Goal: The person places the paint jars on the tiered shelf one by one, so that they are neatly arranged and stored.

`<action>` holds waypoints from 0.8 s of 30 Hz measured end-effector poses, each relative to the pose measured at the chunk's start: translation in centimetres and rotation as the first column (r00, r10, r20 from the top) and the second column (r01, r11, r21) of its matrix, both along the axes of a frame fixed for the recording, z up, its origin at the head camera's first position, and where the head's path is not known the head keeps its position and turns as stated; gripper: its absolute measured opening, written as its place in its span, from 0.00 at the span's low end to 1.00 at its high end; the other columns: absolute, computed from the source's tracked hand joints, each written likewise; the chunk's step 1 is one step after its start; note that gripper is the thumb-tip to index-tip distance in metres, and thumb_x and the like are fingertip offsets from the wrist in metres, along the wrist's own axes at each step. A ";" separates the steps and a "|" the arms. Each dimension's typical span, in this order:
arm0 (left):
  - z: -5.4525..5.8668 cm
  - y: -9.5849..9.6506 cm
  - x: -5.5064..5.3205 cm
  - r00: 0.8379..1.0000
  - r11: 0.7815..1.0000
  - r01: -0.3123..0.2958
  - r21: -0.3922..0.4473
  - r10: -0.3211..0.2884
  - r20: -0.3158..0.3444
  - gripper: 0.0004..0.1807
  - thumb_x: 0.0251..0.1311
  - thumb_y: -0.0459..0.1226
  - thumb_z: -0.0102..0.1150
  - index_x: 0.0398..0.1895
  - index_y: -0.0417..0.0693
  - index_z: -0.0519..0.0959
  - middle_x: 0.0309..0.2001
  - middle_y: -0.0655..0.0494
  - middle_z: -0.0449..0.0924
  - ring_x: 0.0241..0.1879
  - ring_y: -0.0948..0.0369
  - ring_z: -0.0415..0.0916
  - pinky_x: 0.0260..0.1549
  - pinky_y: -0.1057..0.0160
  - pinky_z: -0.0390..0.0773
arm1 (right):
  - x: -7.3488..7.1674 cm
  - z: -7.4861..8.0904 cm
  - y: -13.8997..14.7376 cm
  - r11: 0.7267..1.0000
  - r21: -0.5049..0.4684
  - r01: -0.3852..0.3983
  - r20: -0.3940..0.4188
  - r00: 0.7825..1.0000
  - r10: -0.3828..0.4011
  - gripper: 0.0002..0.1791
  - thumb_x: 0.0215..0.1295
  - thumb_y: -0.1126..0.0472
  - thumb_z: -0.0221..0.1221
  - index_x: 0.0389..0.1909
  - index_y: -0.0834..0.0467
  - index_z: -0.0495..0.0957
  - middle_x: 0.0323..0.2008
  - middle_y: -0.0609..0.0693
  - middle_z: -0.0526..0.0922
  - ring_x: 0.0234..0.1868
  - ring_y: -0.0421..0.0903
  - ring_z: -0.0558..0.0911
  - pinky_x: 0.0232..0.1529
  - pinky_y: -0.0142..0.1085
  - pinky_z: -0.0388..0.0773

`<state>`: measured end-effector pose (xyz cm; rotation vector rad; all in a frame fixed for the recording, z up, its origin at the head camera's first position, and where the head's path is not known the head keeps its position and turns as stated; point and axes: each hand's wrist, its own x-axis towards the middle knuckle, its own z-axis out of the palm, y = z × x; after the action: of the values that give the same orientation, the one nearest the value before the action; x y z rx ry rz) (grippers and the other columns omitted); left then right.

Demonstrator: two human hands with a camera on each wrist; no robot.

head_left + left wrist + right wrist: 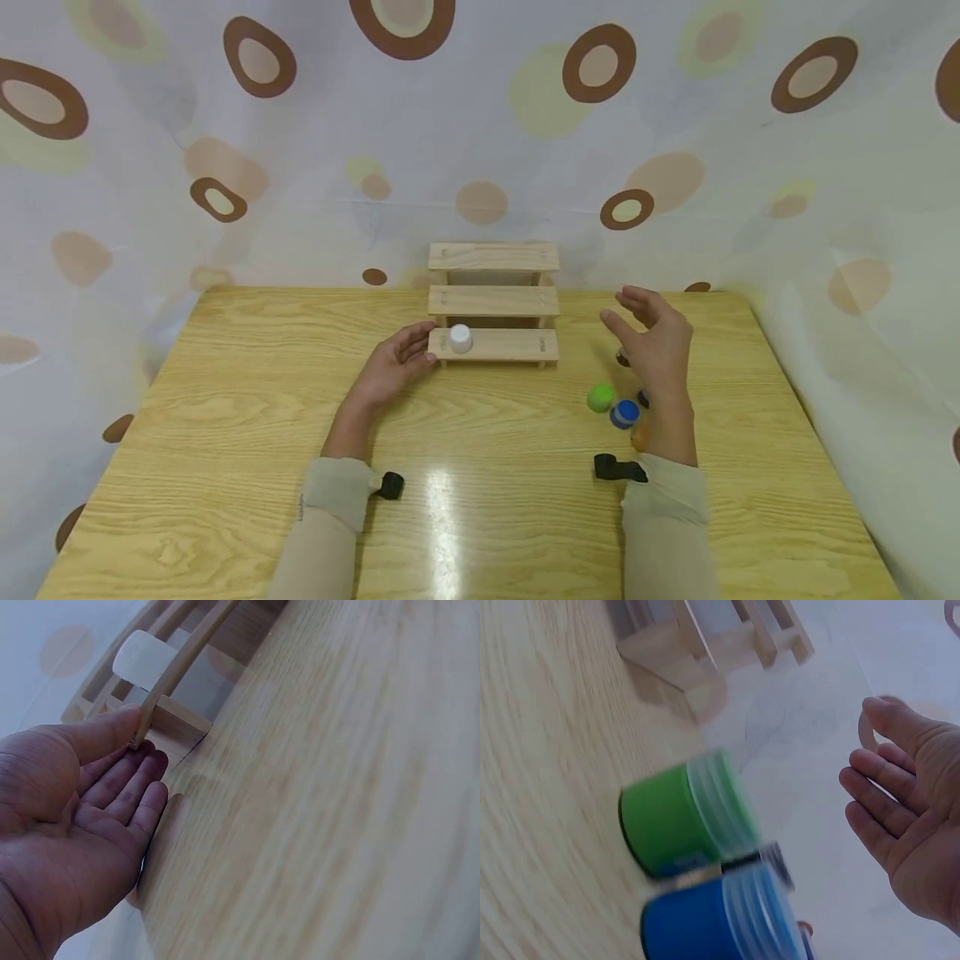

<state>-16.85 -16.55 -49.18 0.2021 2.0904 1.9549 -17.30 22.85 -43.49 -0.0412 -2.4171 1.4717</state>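
A three-tier wooden step rack (493, 301) stands by the back edge of the table. My left hand (395, 364) pinches the left end of its lowest board, thumb (109, 735) at the top edge and fingers beneath. On that board, toward the left, sits a small white jar (461, 338). My right hand (658, 346) is raised to the right of the rack, thumb and fingers apart and holding nothing. Below it stand a green jar (667, 817) and a blue jar (697, 919) with clear ribbed lids.
Close by the green and blue jars are an orange item (640, 436) and dark small items (622, 357), partly hidden by the right hand and wrist. A patterned sheet (480, 125) hangs behind the wooden table (510, 500).
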 end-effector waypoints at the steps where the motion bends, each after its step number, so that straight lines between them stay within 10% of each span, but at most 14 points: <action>1: 0.0 0.0 0.0 1.000 1.000 0.000 0.000 0.000 0.001 0.32 0.76 0.32 0.60 0.80 0.45 0.65 0.78 0.47 0.66 0.79 0.50 0.62 0.76 0.55 0.67 | 0.1 -0.1 0.4 1.000 -0.001 0.006 0.004 1.000 -0.006 0.27 0.70 0.54 0.72 0.67 0.58 0.80 0.61 0.56 0.86 0.67 0.54 0.81 0.69 0.57 0.78; 11: -0.1 0.0 -0.2 1.000 1.000 -0.002 0.006 0.002 0.004 0.32 0.76 0.32 0.61 0.80 0.45 0.66 0.78 0.47 0.66 0.78 0.50 0.62 0.76 0.54 0.67 | 0.2 -1.3 3.7 0.999 0.010 0.048 0.071 0.996 -0.049 0.29 0.70 0.52 0.71 0.68 0.57 0.79 0.63 0.56 0.85 0.65 0.55 0.82 0.70 0.47 0.78; 24: 0.0 0.0 0.0 1.000 1.000 0.000 -0.009 0.000 -0.014 0.33 0.76 0.33 0.62 0.80 0.44 0.64 0.78 0.47 0.66 0.79 0.50 0.62 0.76 0.57 0.67 | 0.7 -3.0 5.7 0.995 -0.024 -0.095 0.206 0.974 0.098 0.34 0.72 0.52 0.69 0.74 0.60 0.73 0.67 0.60 0.80 0.70 0.57 0.78 0.74 0.45 0.73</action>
<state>-16.80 -16.53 -49.21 0.2139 2.1075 1.9493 -16.55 28.59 -46.45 -0.0857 -2.6067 1.5986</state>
